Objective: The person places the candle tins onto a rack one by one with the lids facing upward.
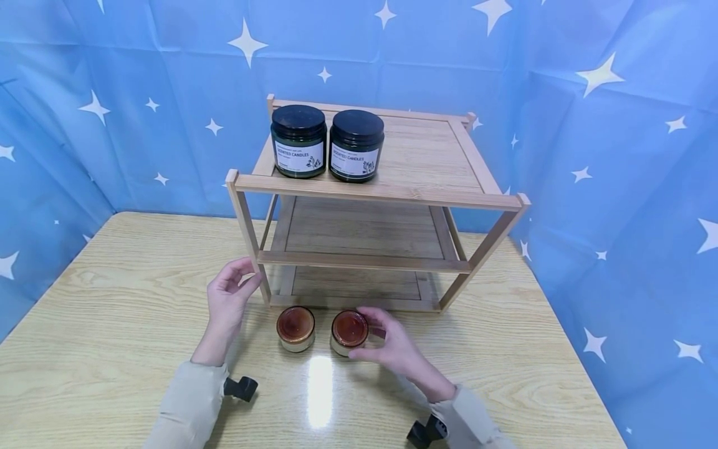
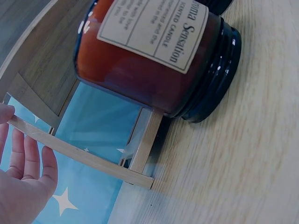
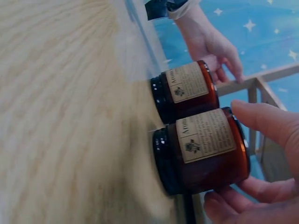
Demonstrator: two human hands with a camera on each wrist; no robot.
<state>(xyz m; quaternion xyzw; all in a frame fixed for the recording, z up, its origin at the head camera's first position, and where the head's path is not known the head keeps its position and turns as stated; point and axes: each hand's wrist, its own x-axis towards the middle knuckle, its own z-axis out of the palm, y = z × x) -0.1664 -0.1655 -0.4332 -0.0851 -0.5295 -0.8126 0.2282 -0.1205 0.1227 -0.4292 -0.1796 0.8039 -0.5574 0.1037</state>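
My left hand [image 1: 229, 296] pinches the left front post of a wooden shelf rack [image 1: 353, 262], thumb and fingers on either side of it. My right hand [image 1: 392, 343] grips an amber candle jar [image 1: 350, 330], its thumb on the near side and fingers on the far side. That jar stands upside down on the table, its dark lid at the bottom, as the right wrist view shows. To its left stands a matching inverted amber candle jar [image 1: 295, 327], in front of the rack. Both carry beige labels; one label [image 2: 161, 32] reads "Aroma Sensation".
Two dark green scented candle jars with black lids, a left one [image 1: 298, 142] and a right one [image 1: 356, 146], stand on the rack's top tier at the left. A light wood table [image 1: 112, 324] lies beneath everything. Blue star-printed cloth [image 1: 185, 81] hangs behind and at both sides.
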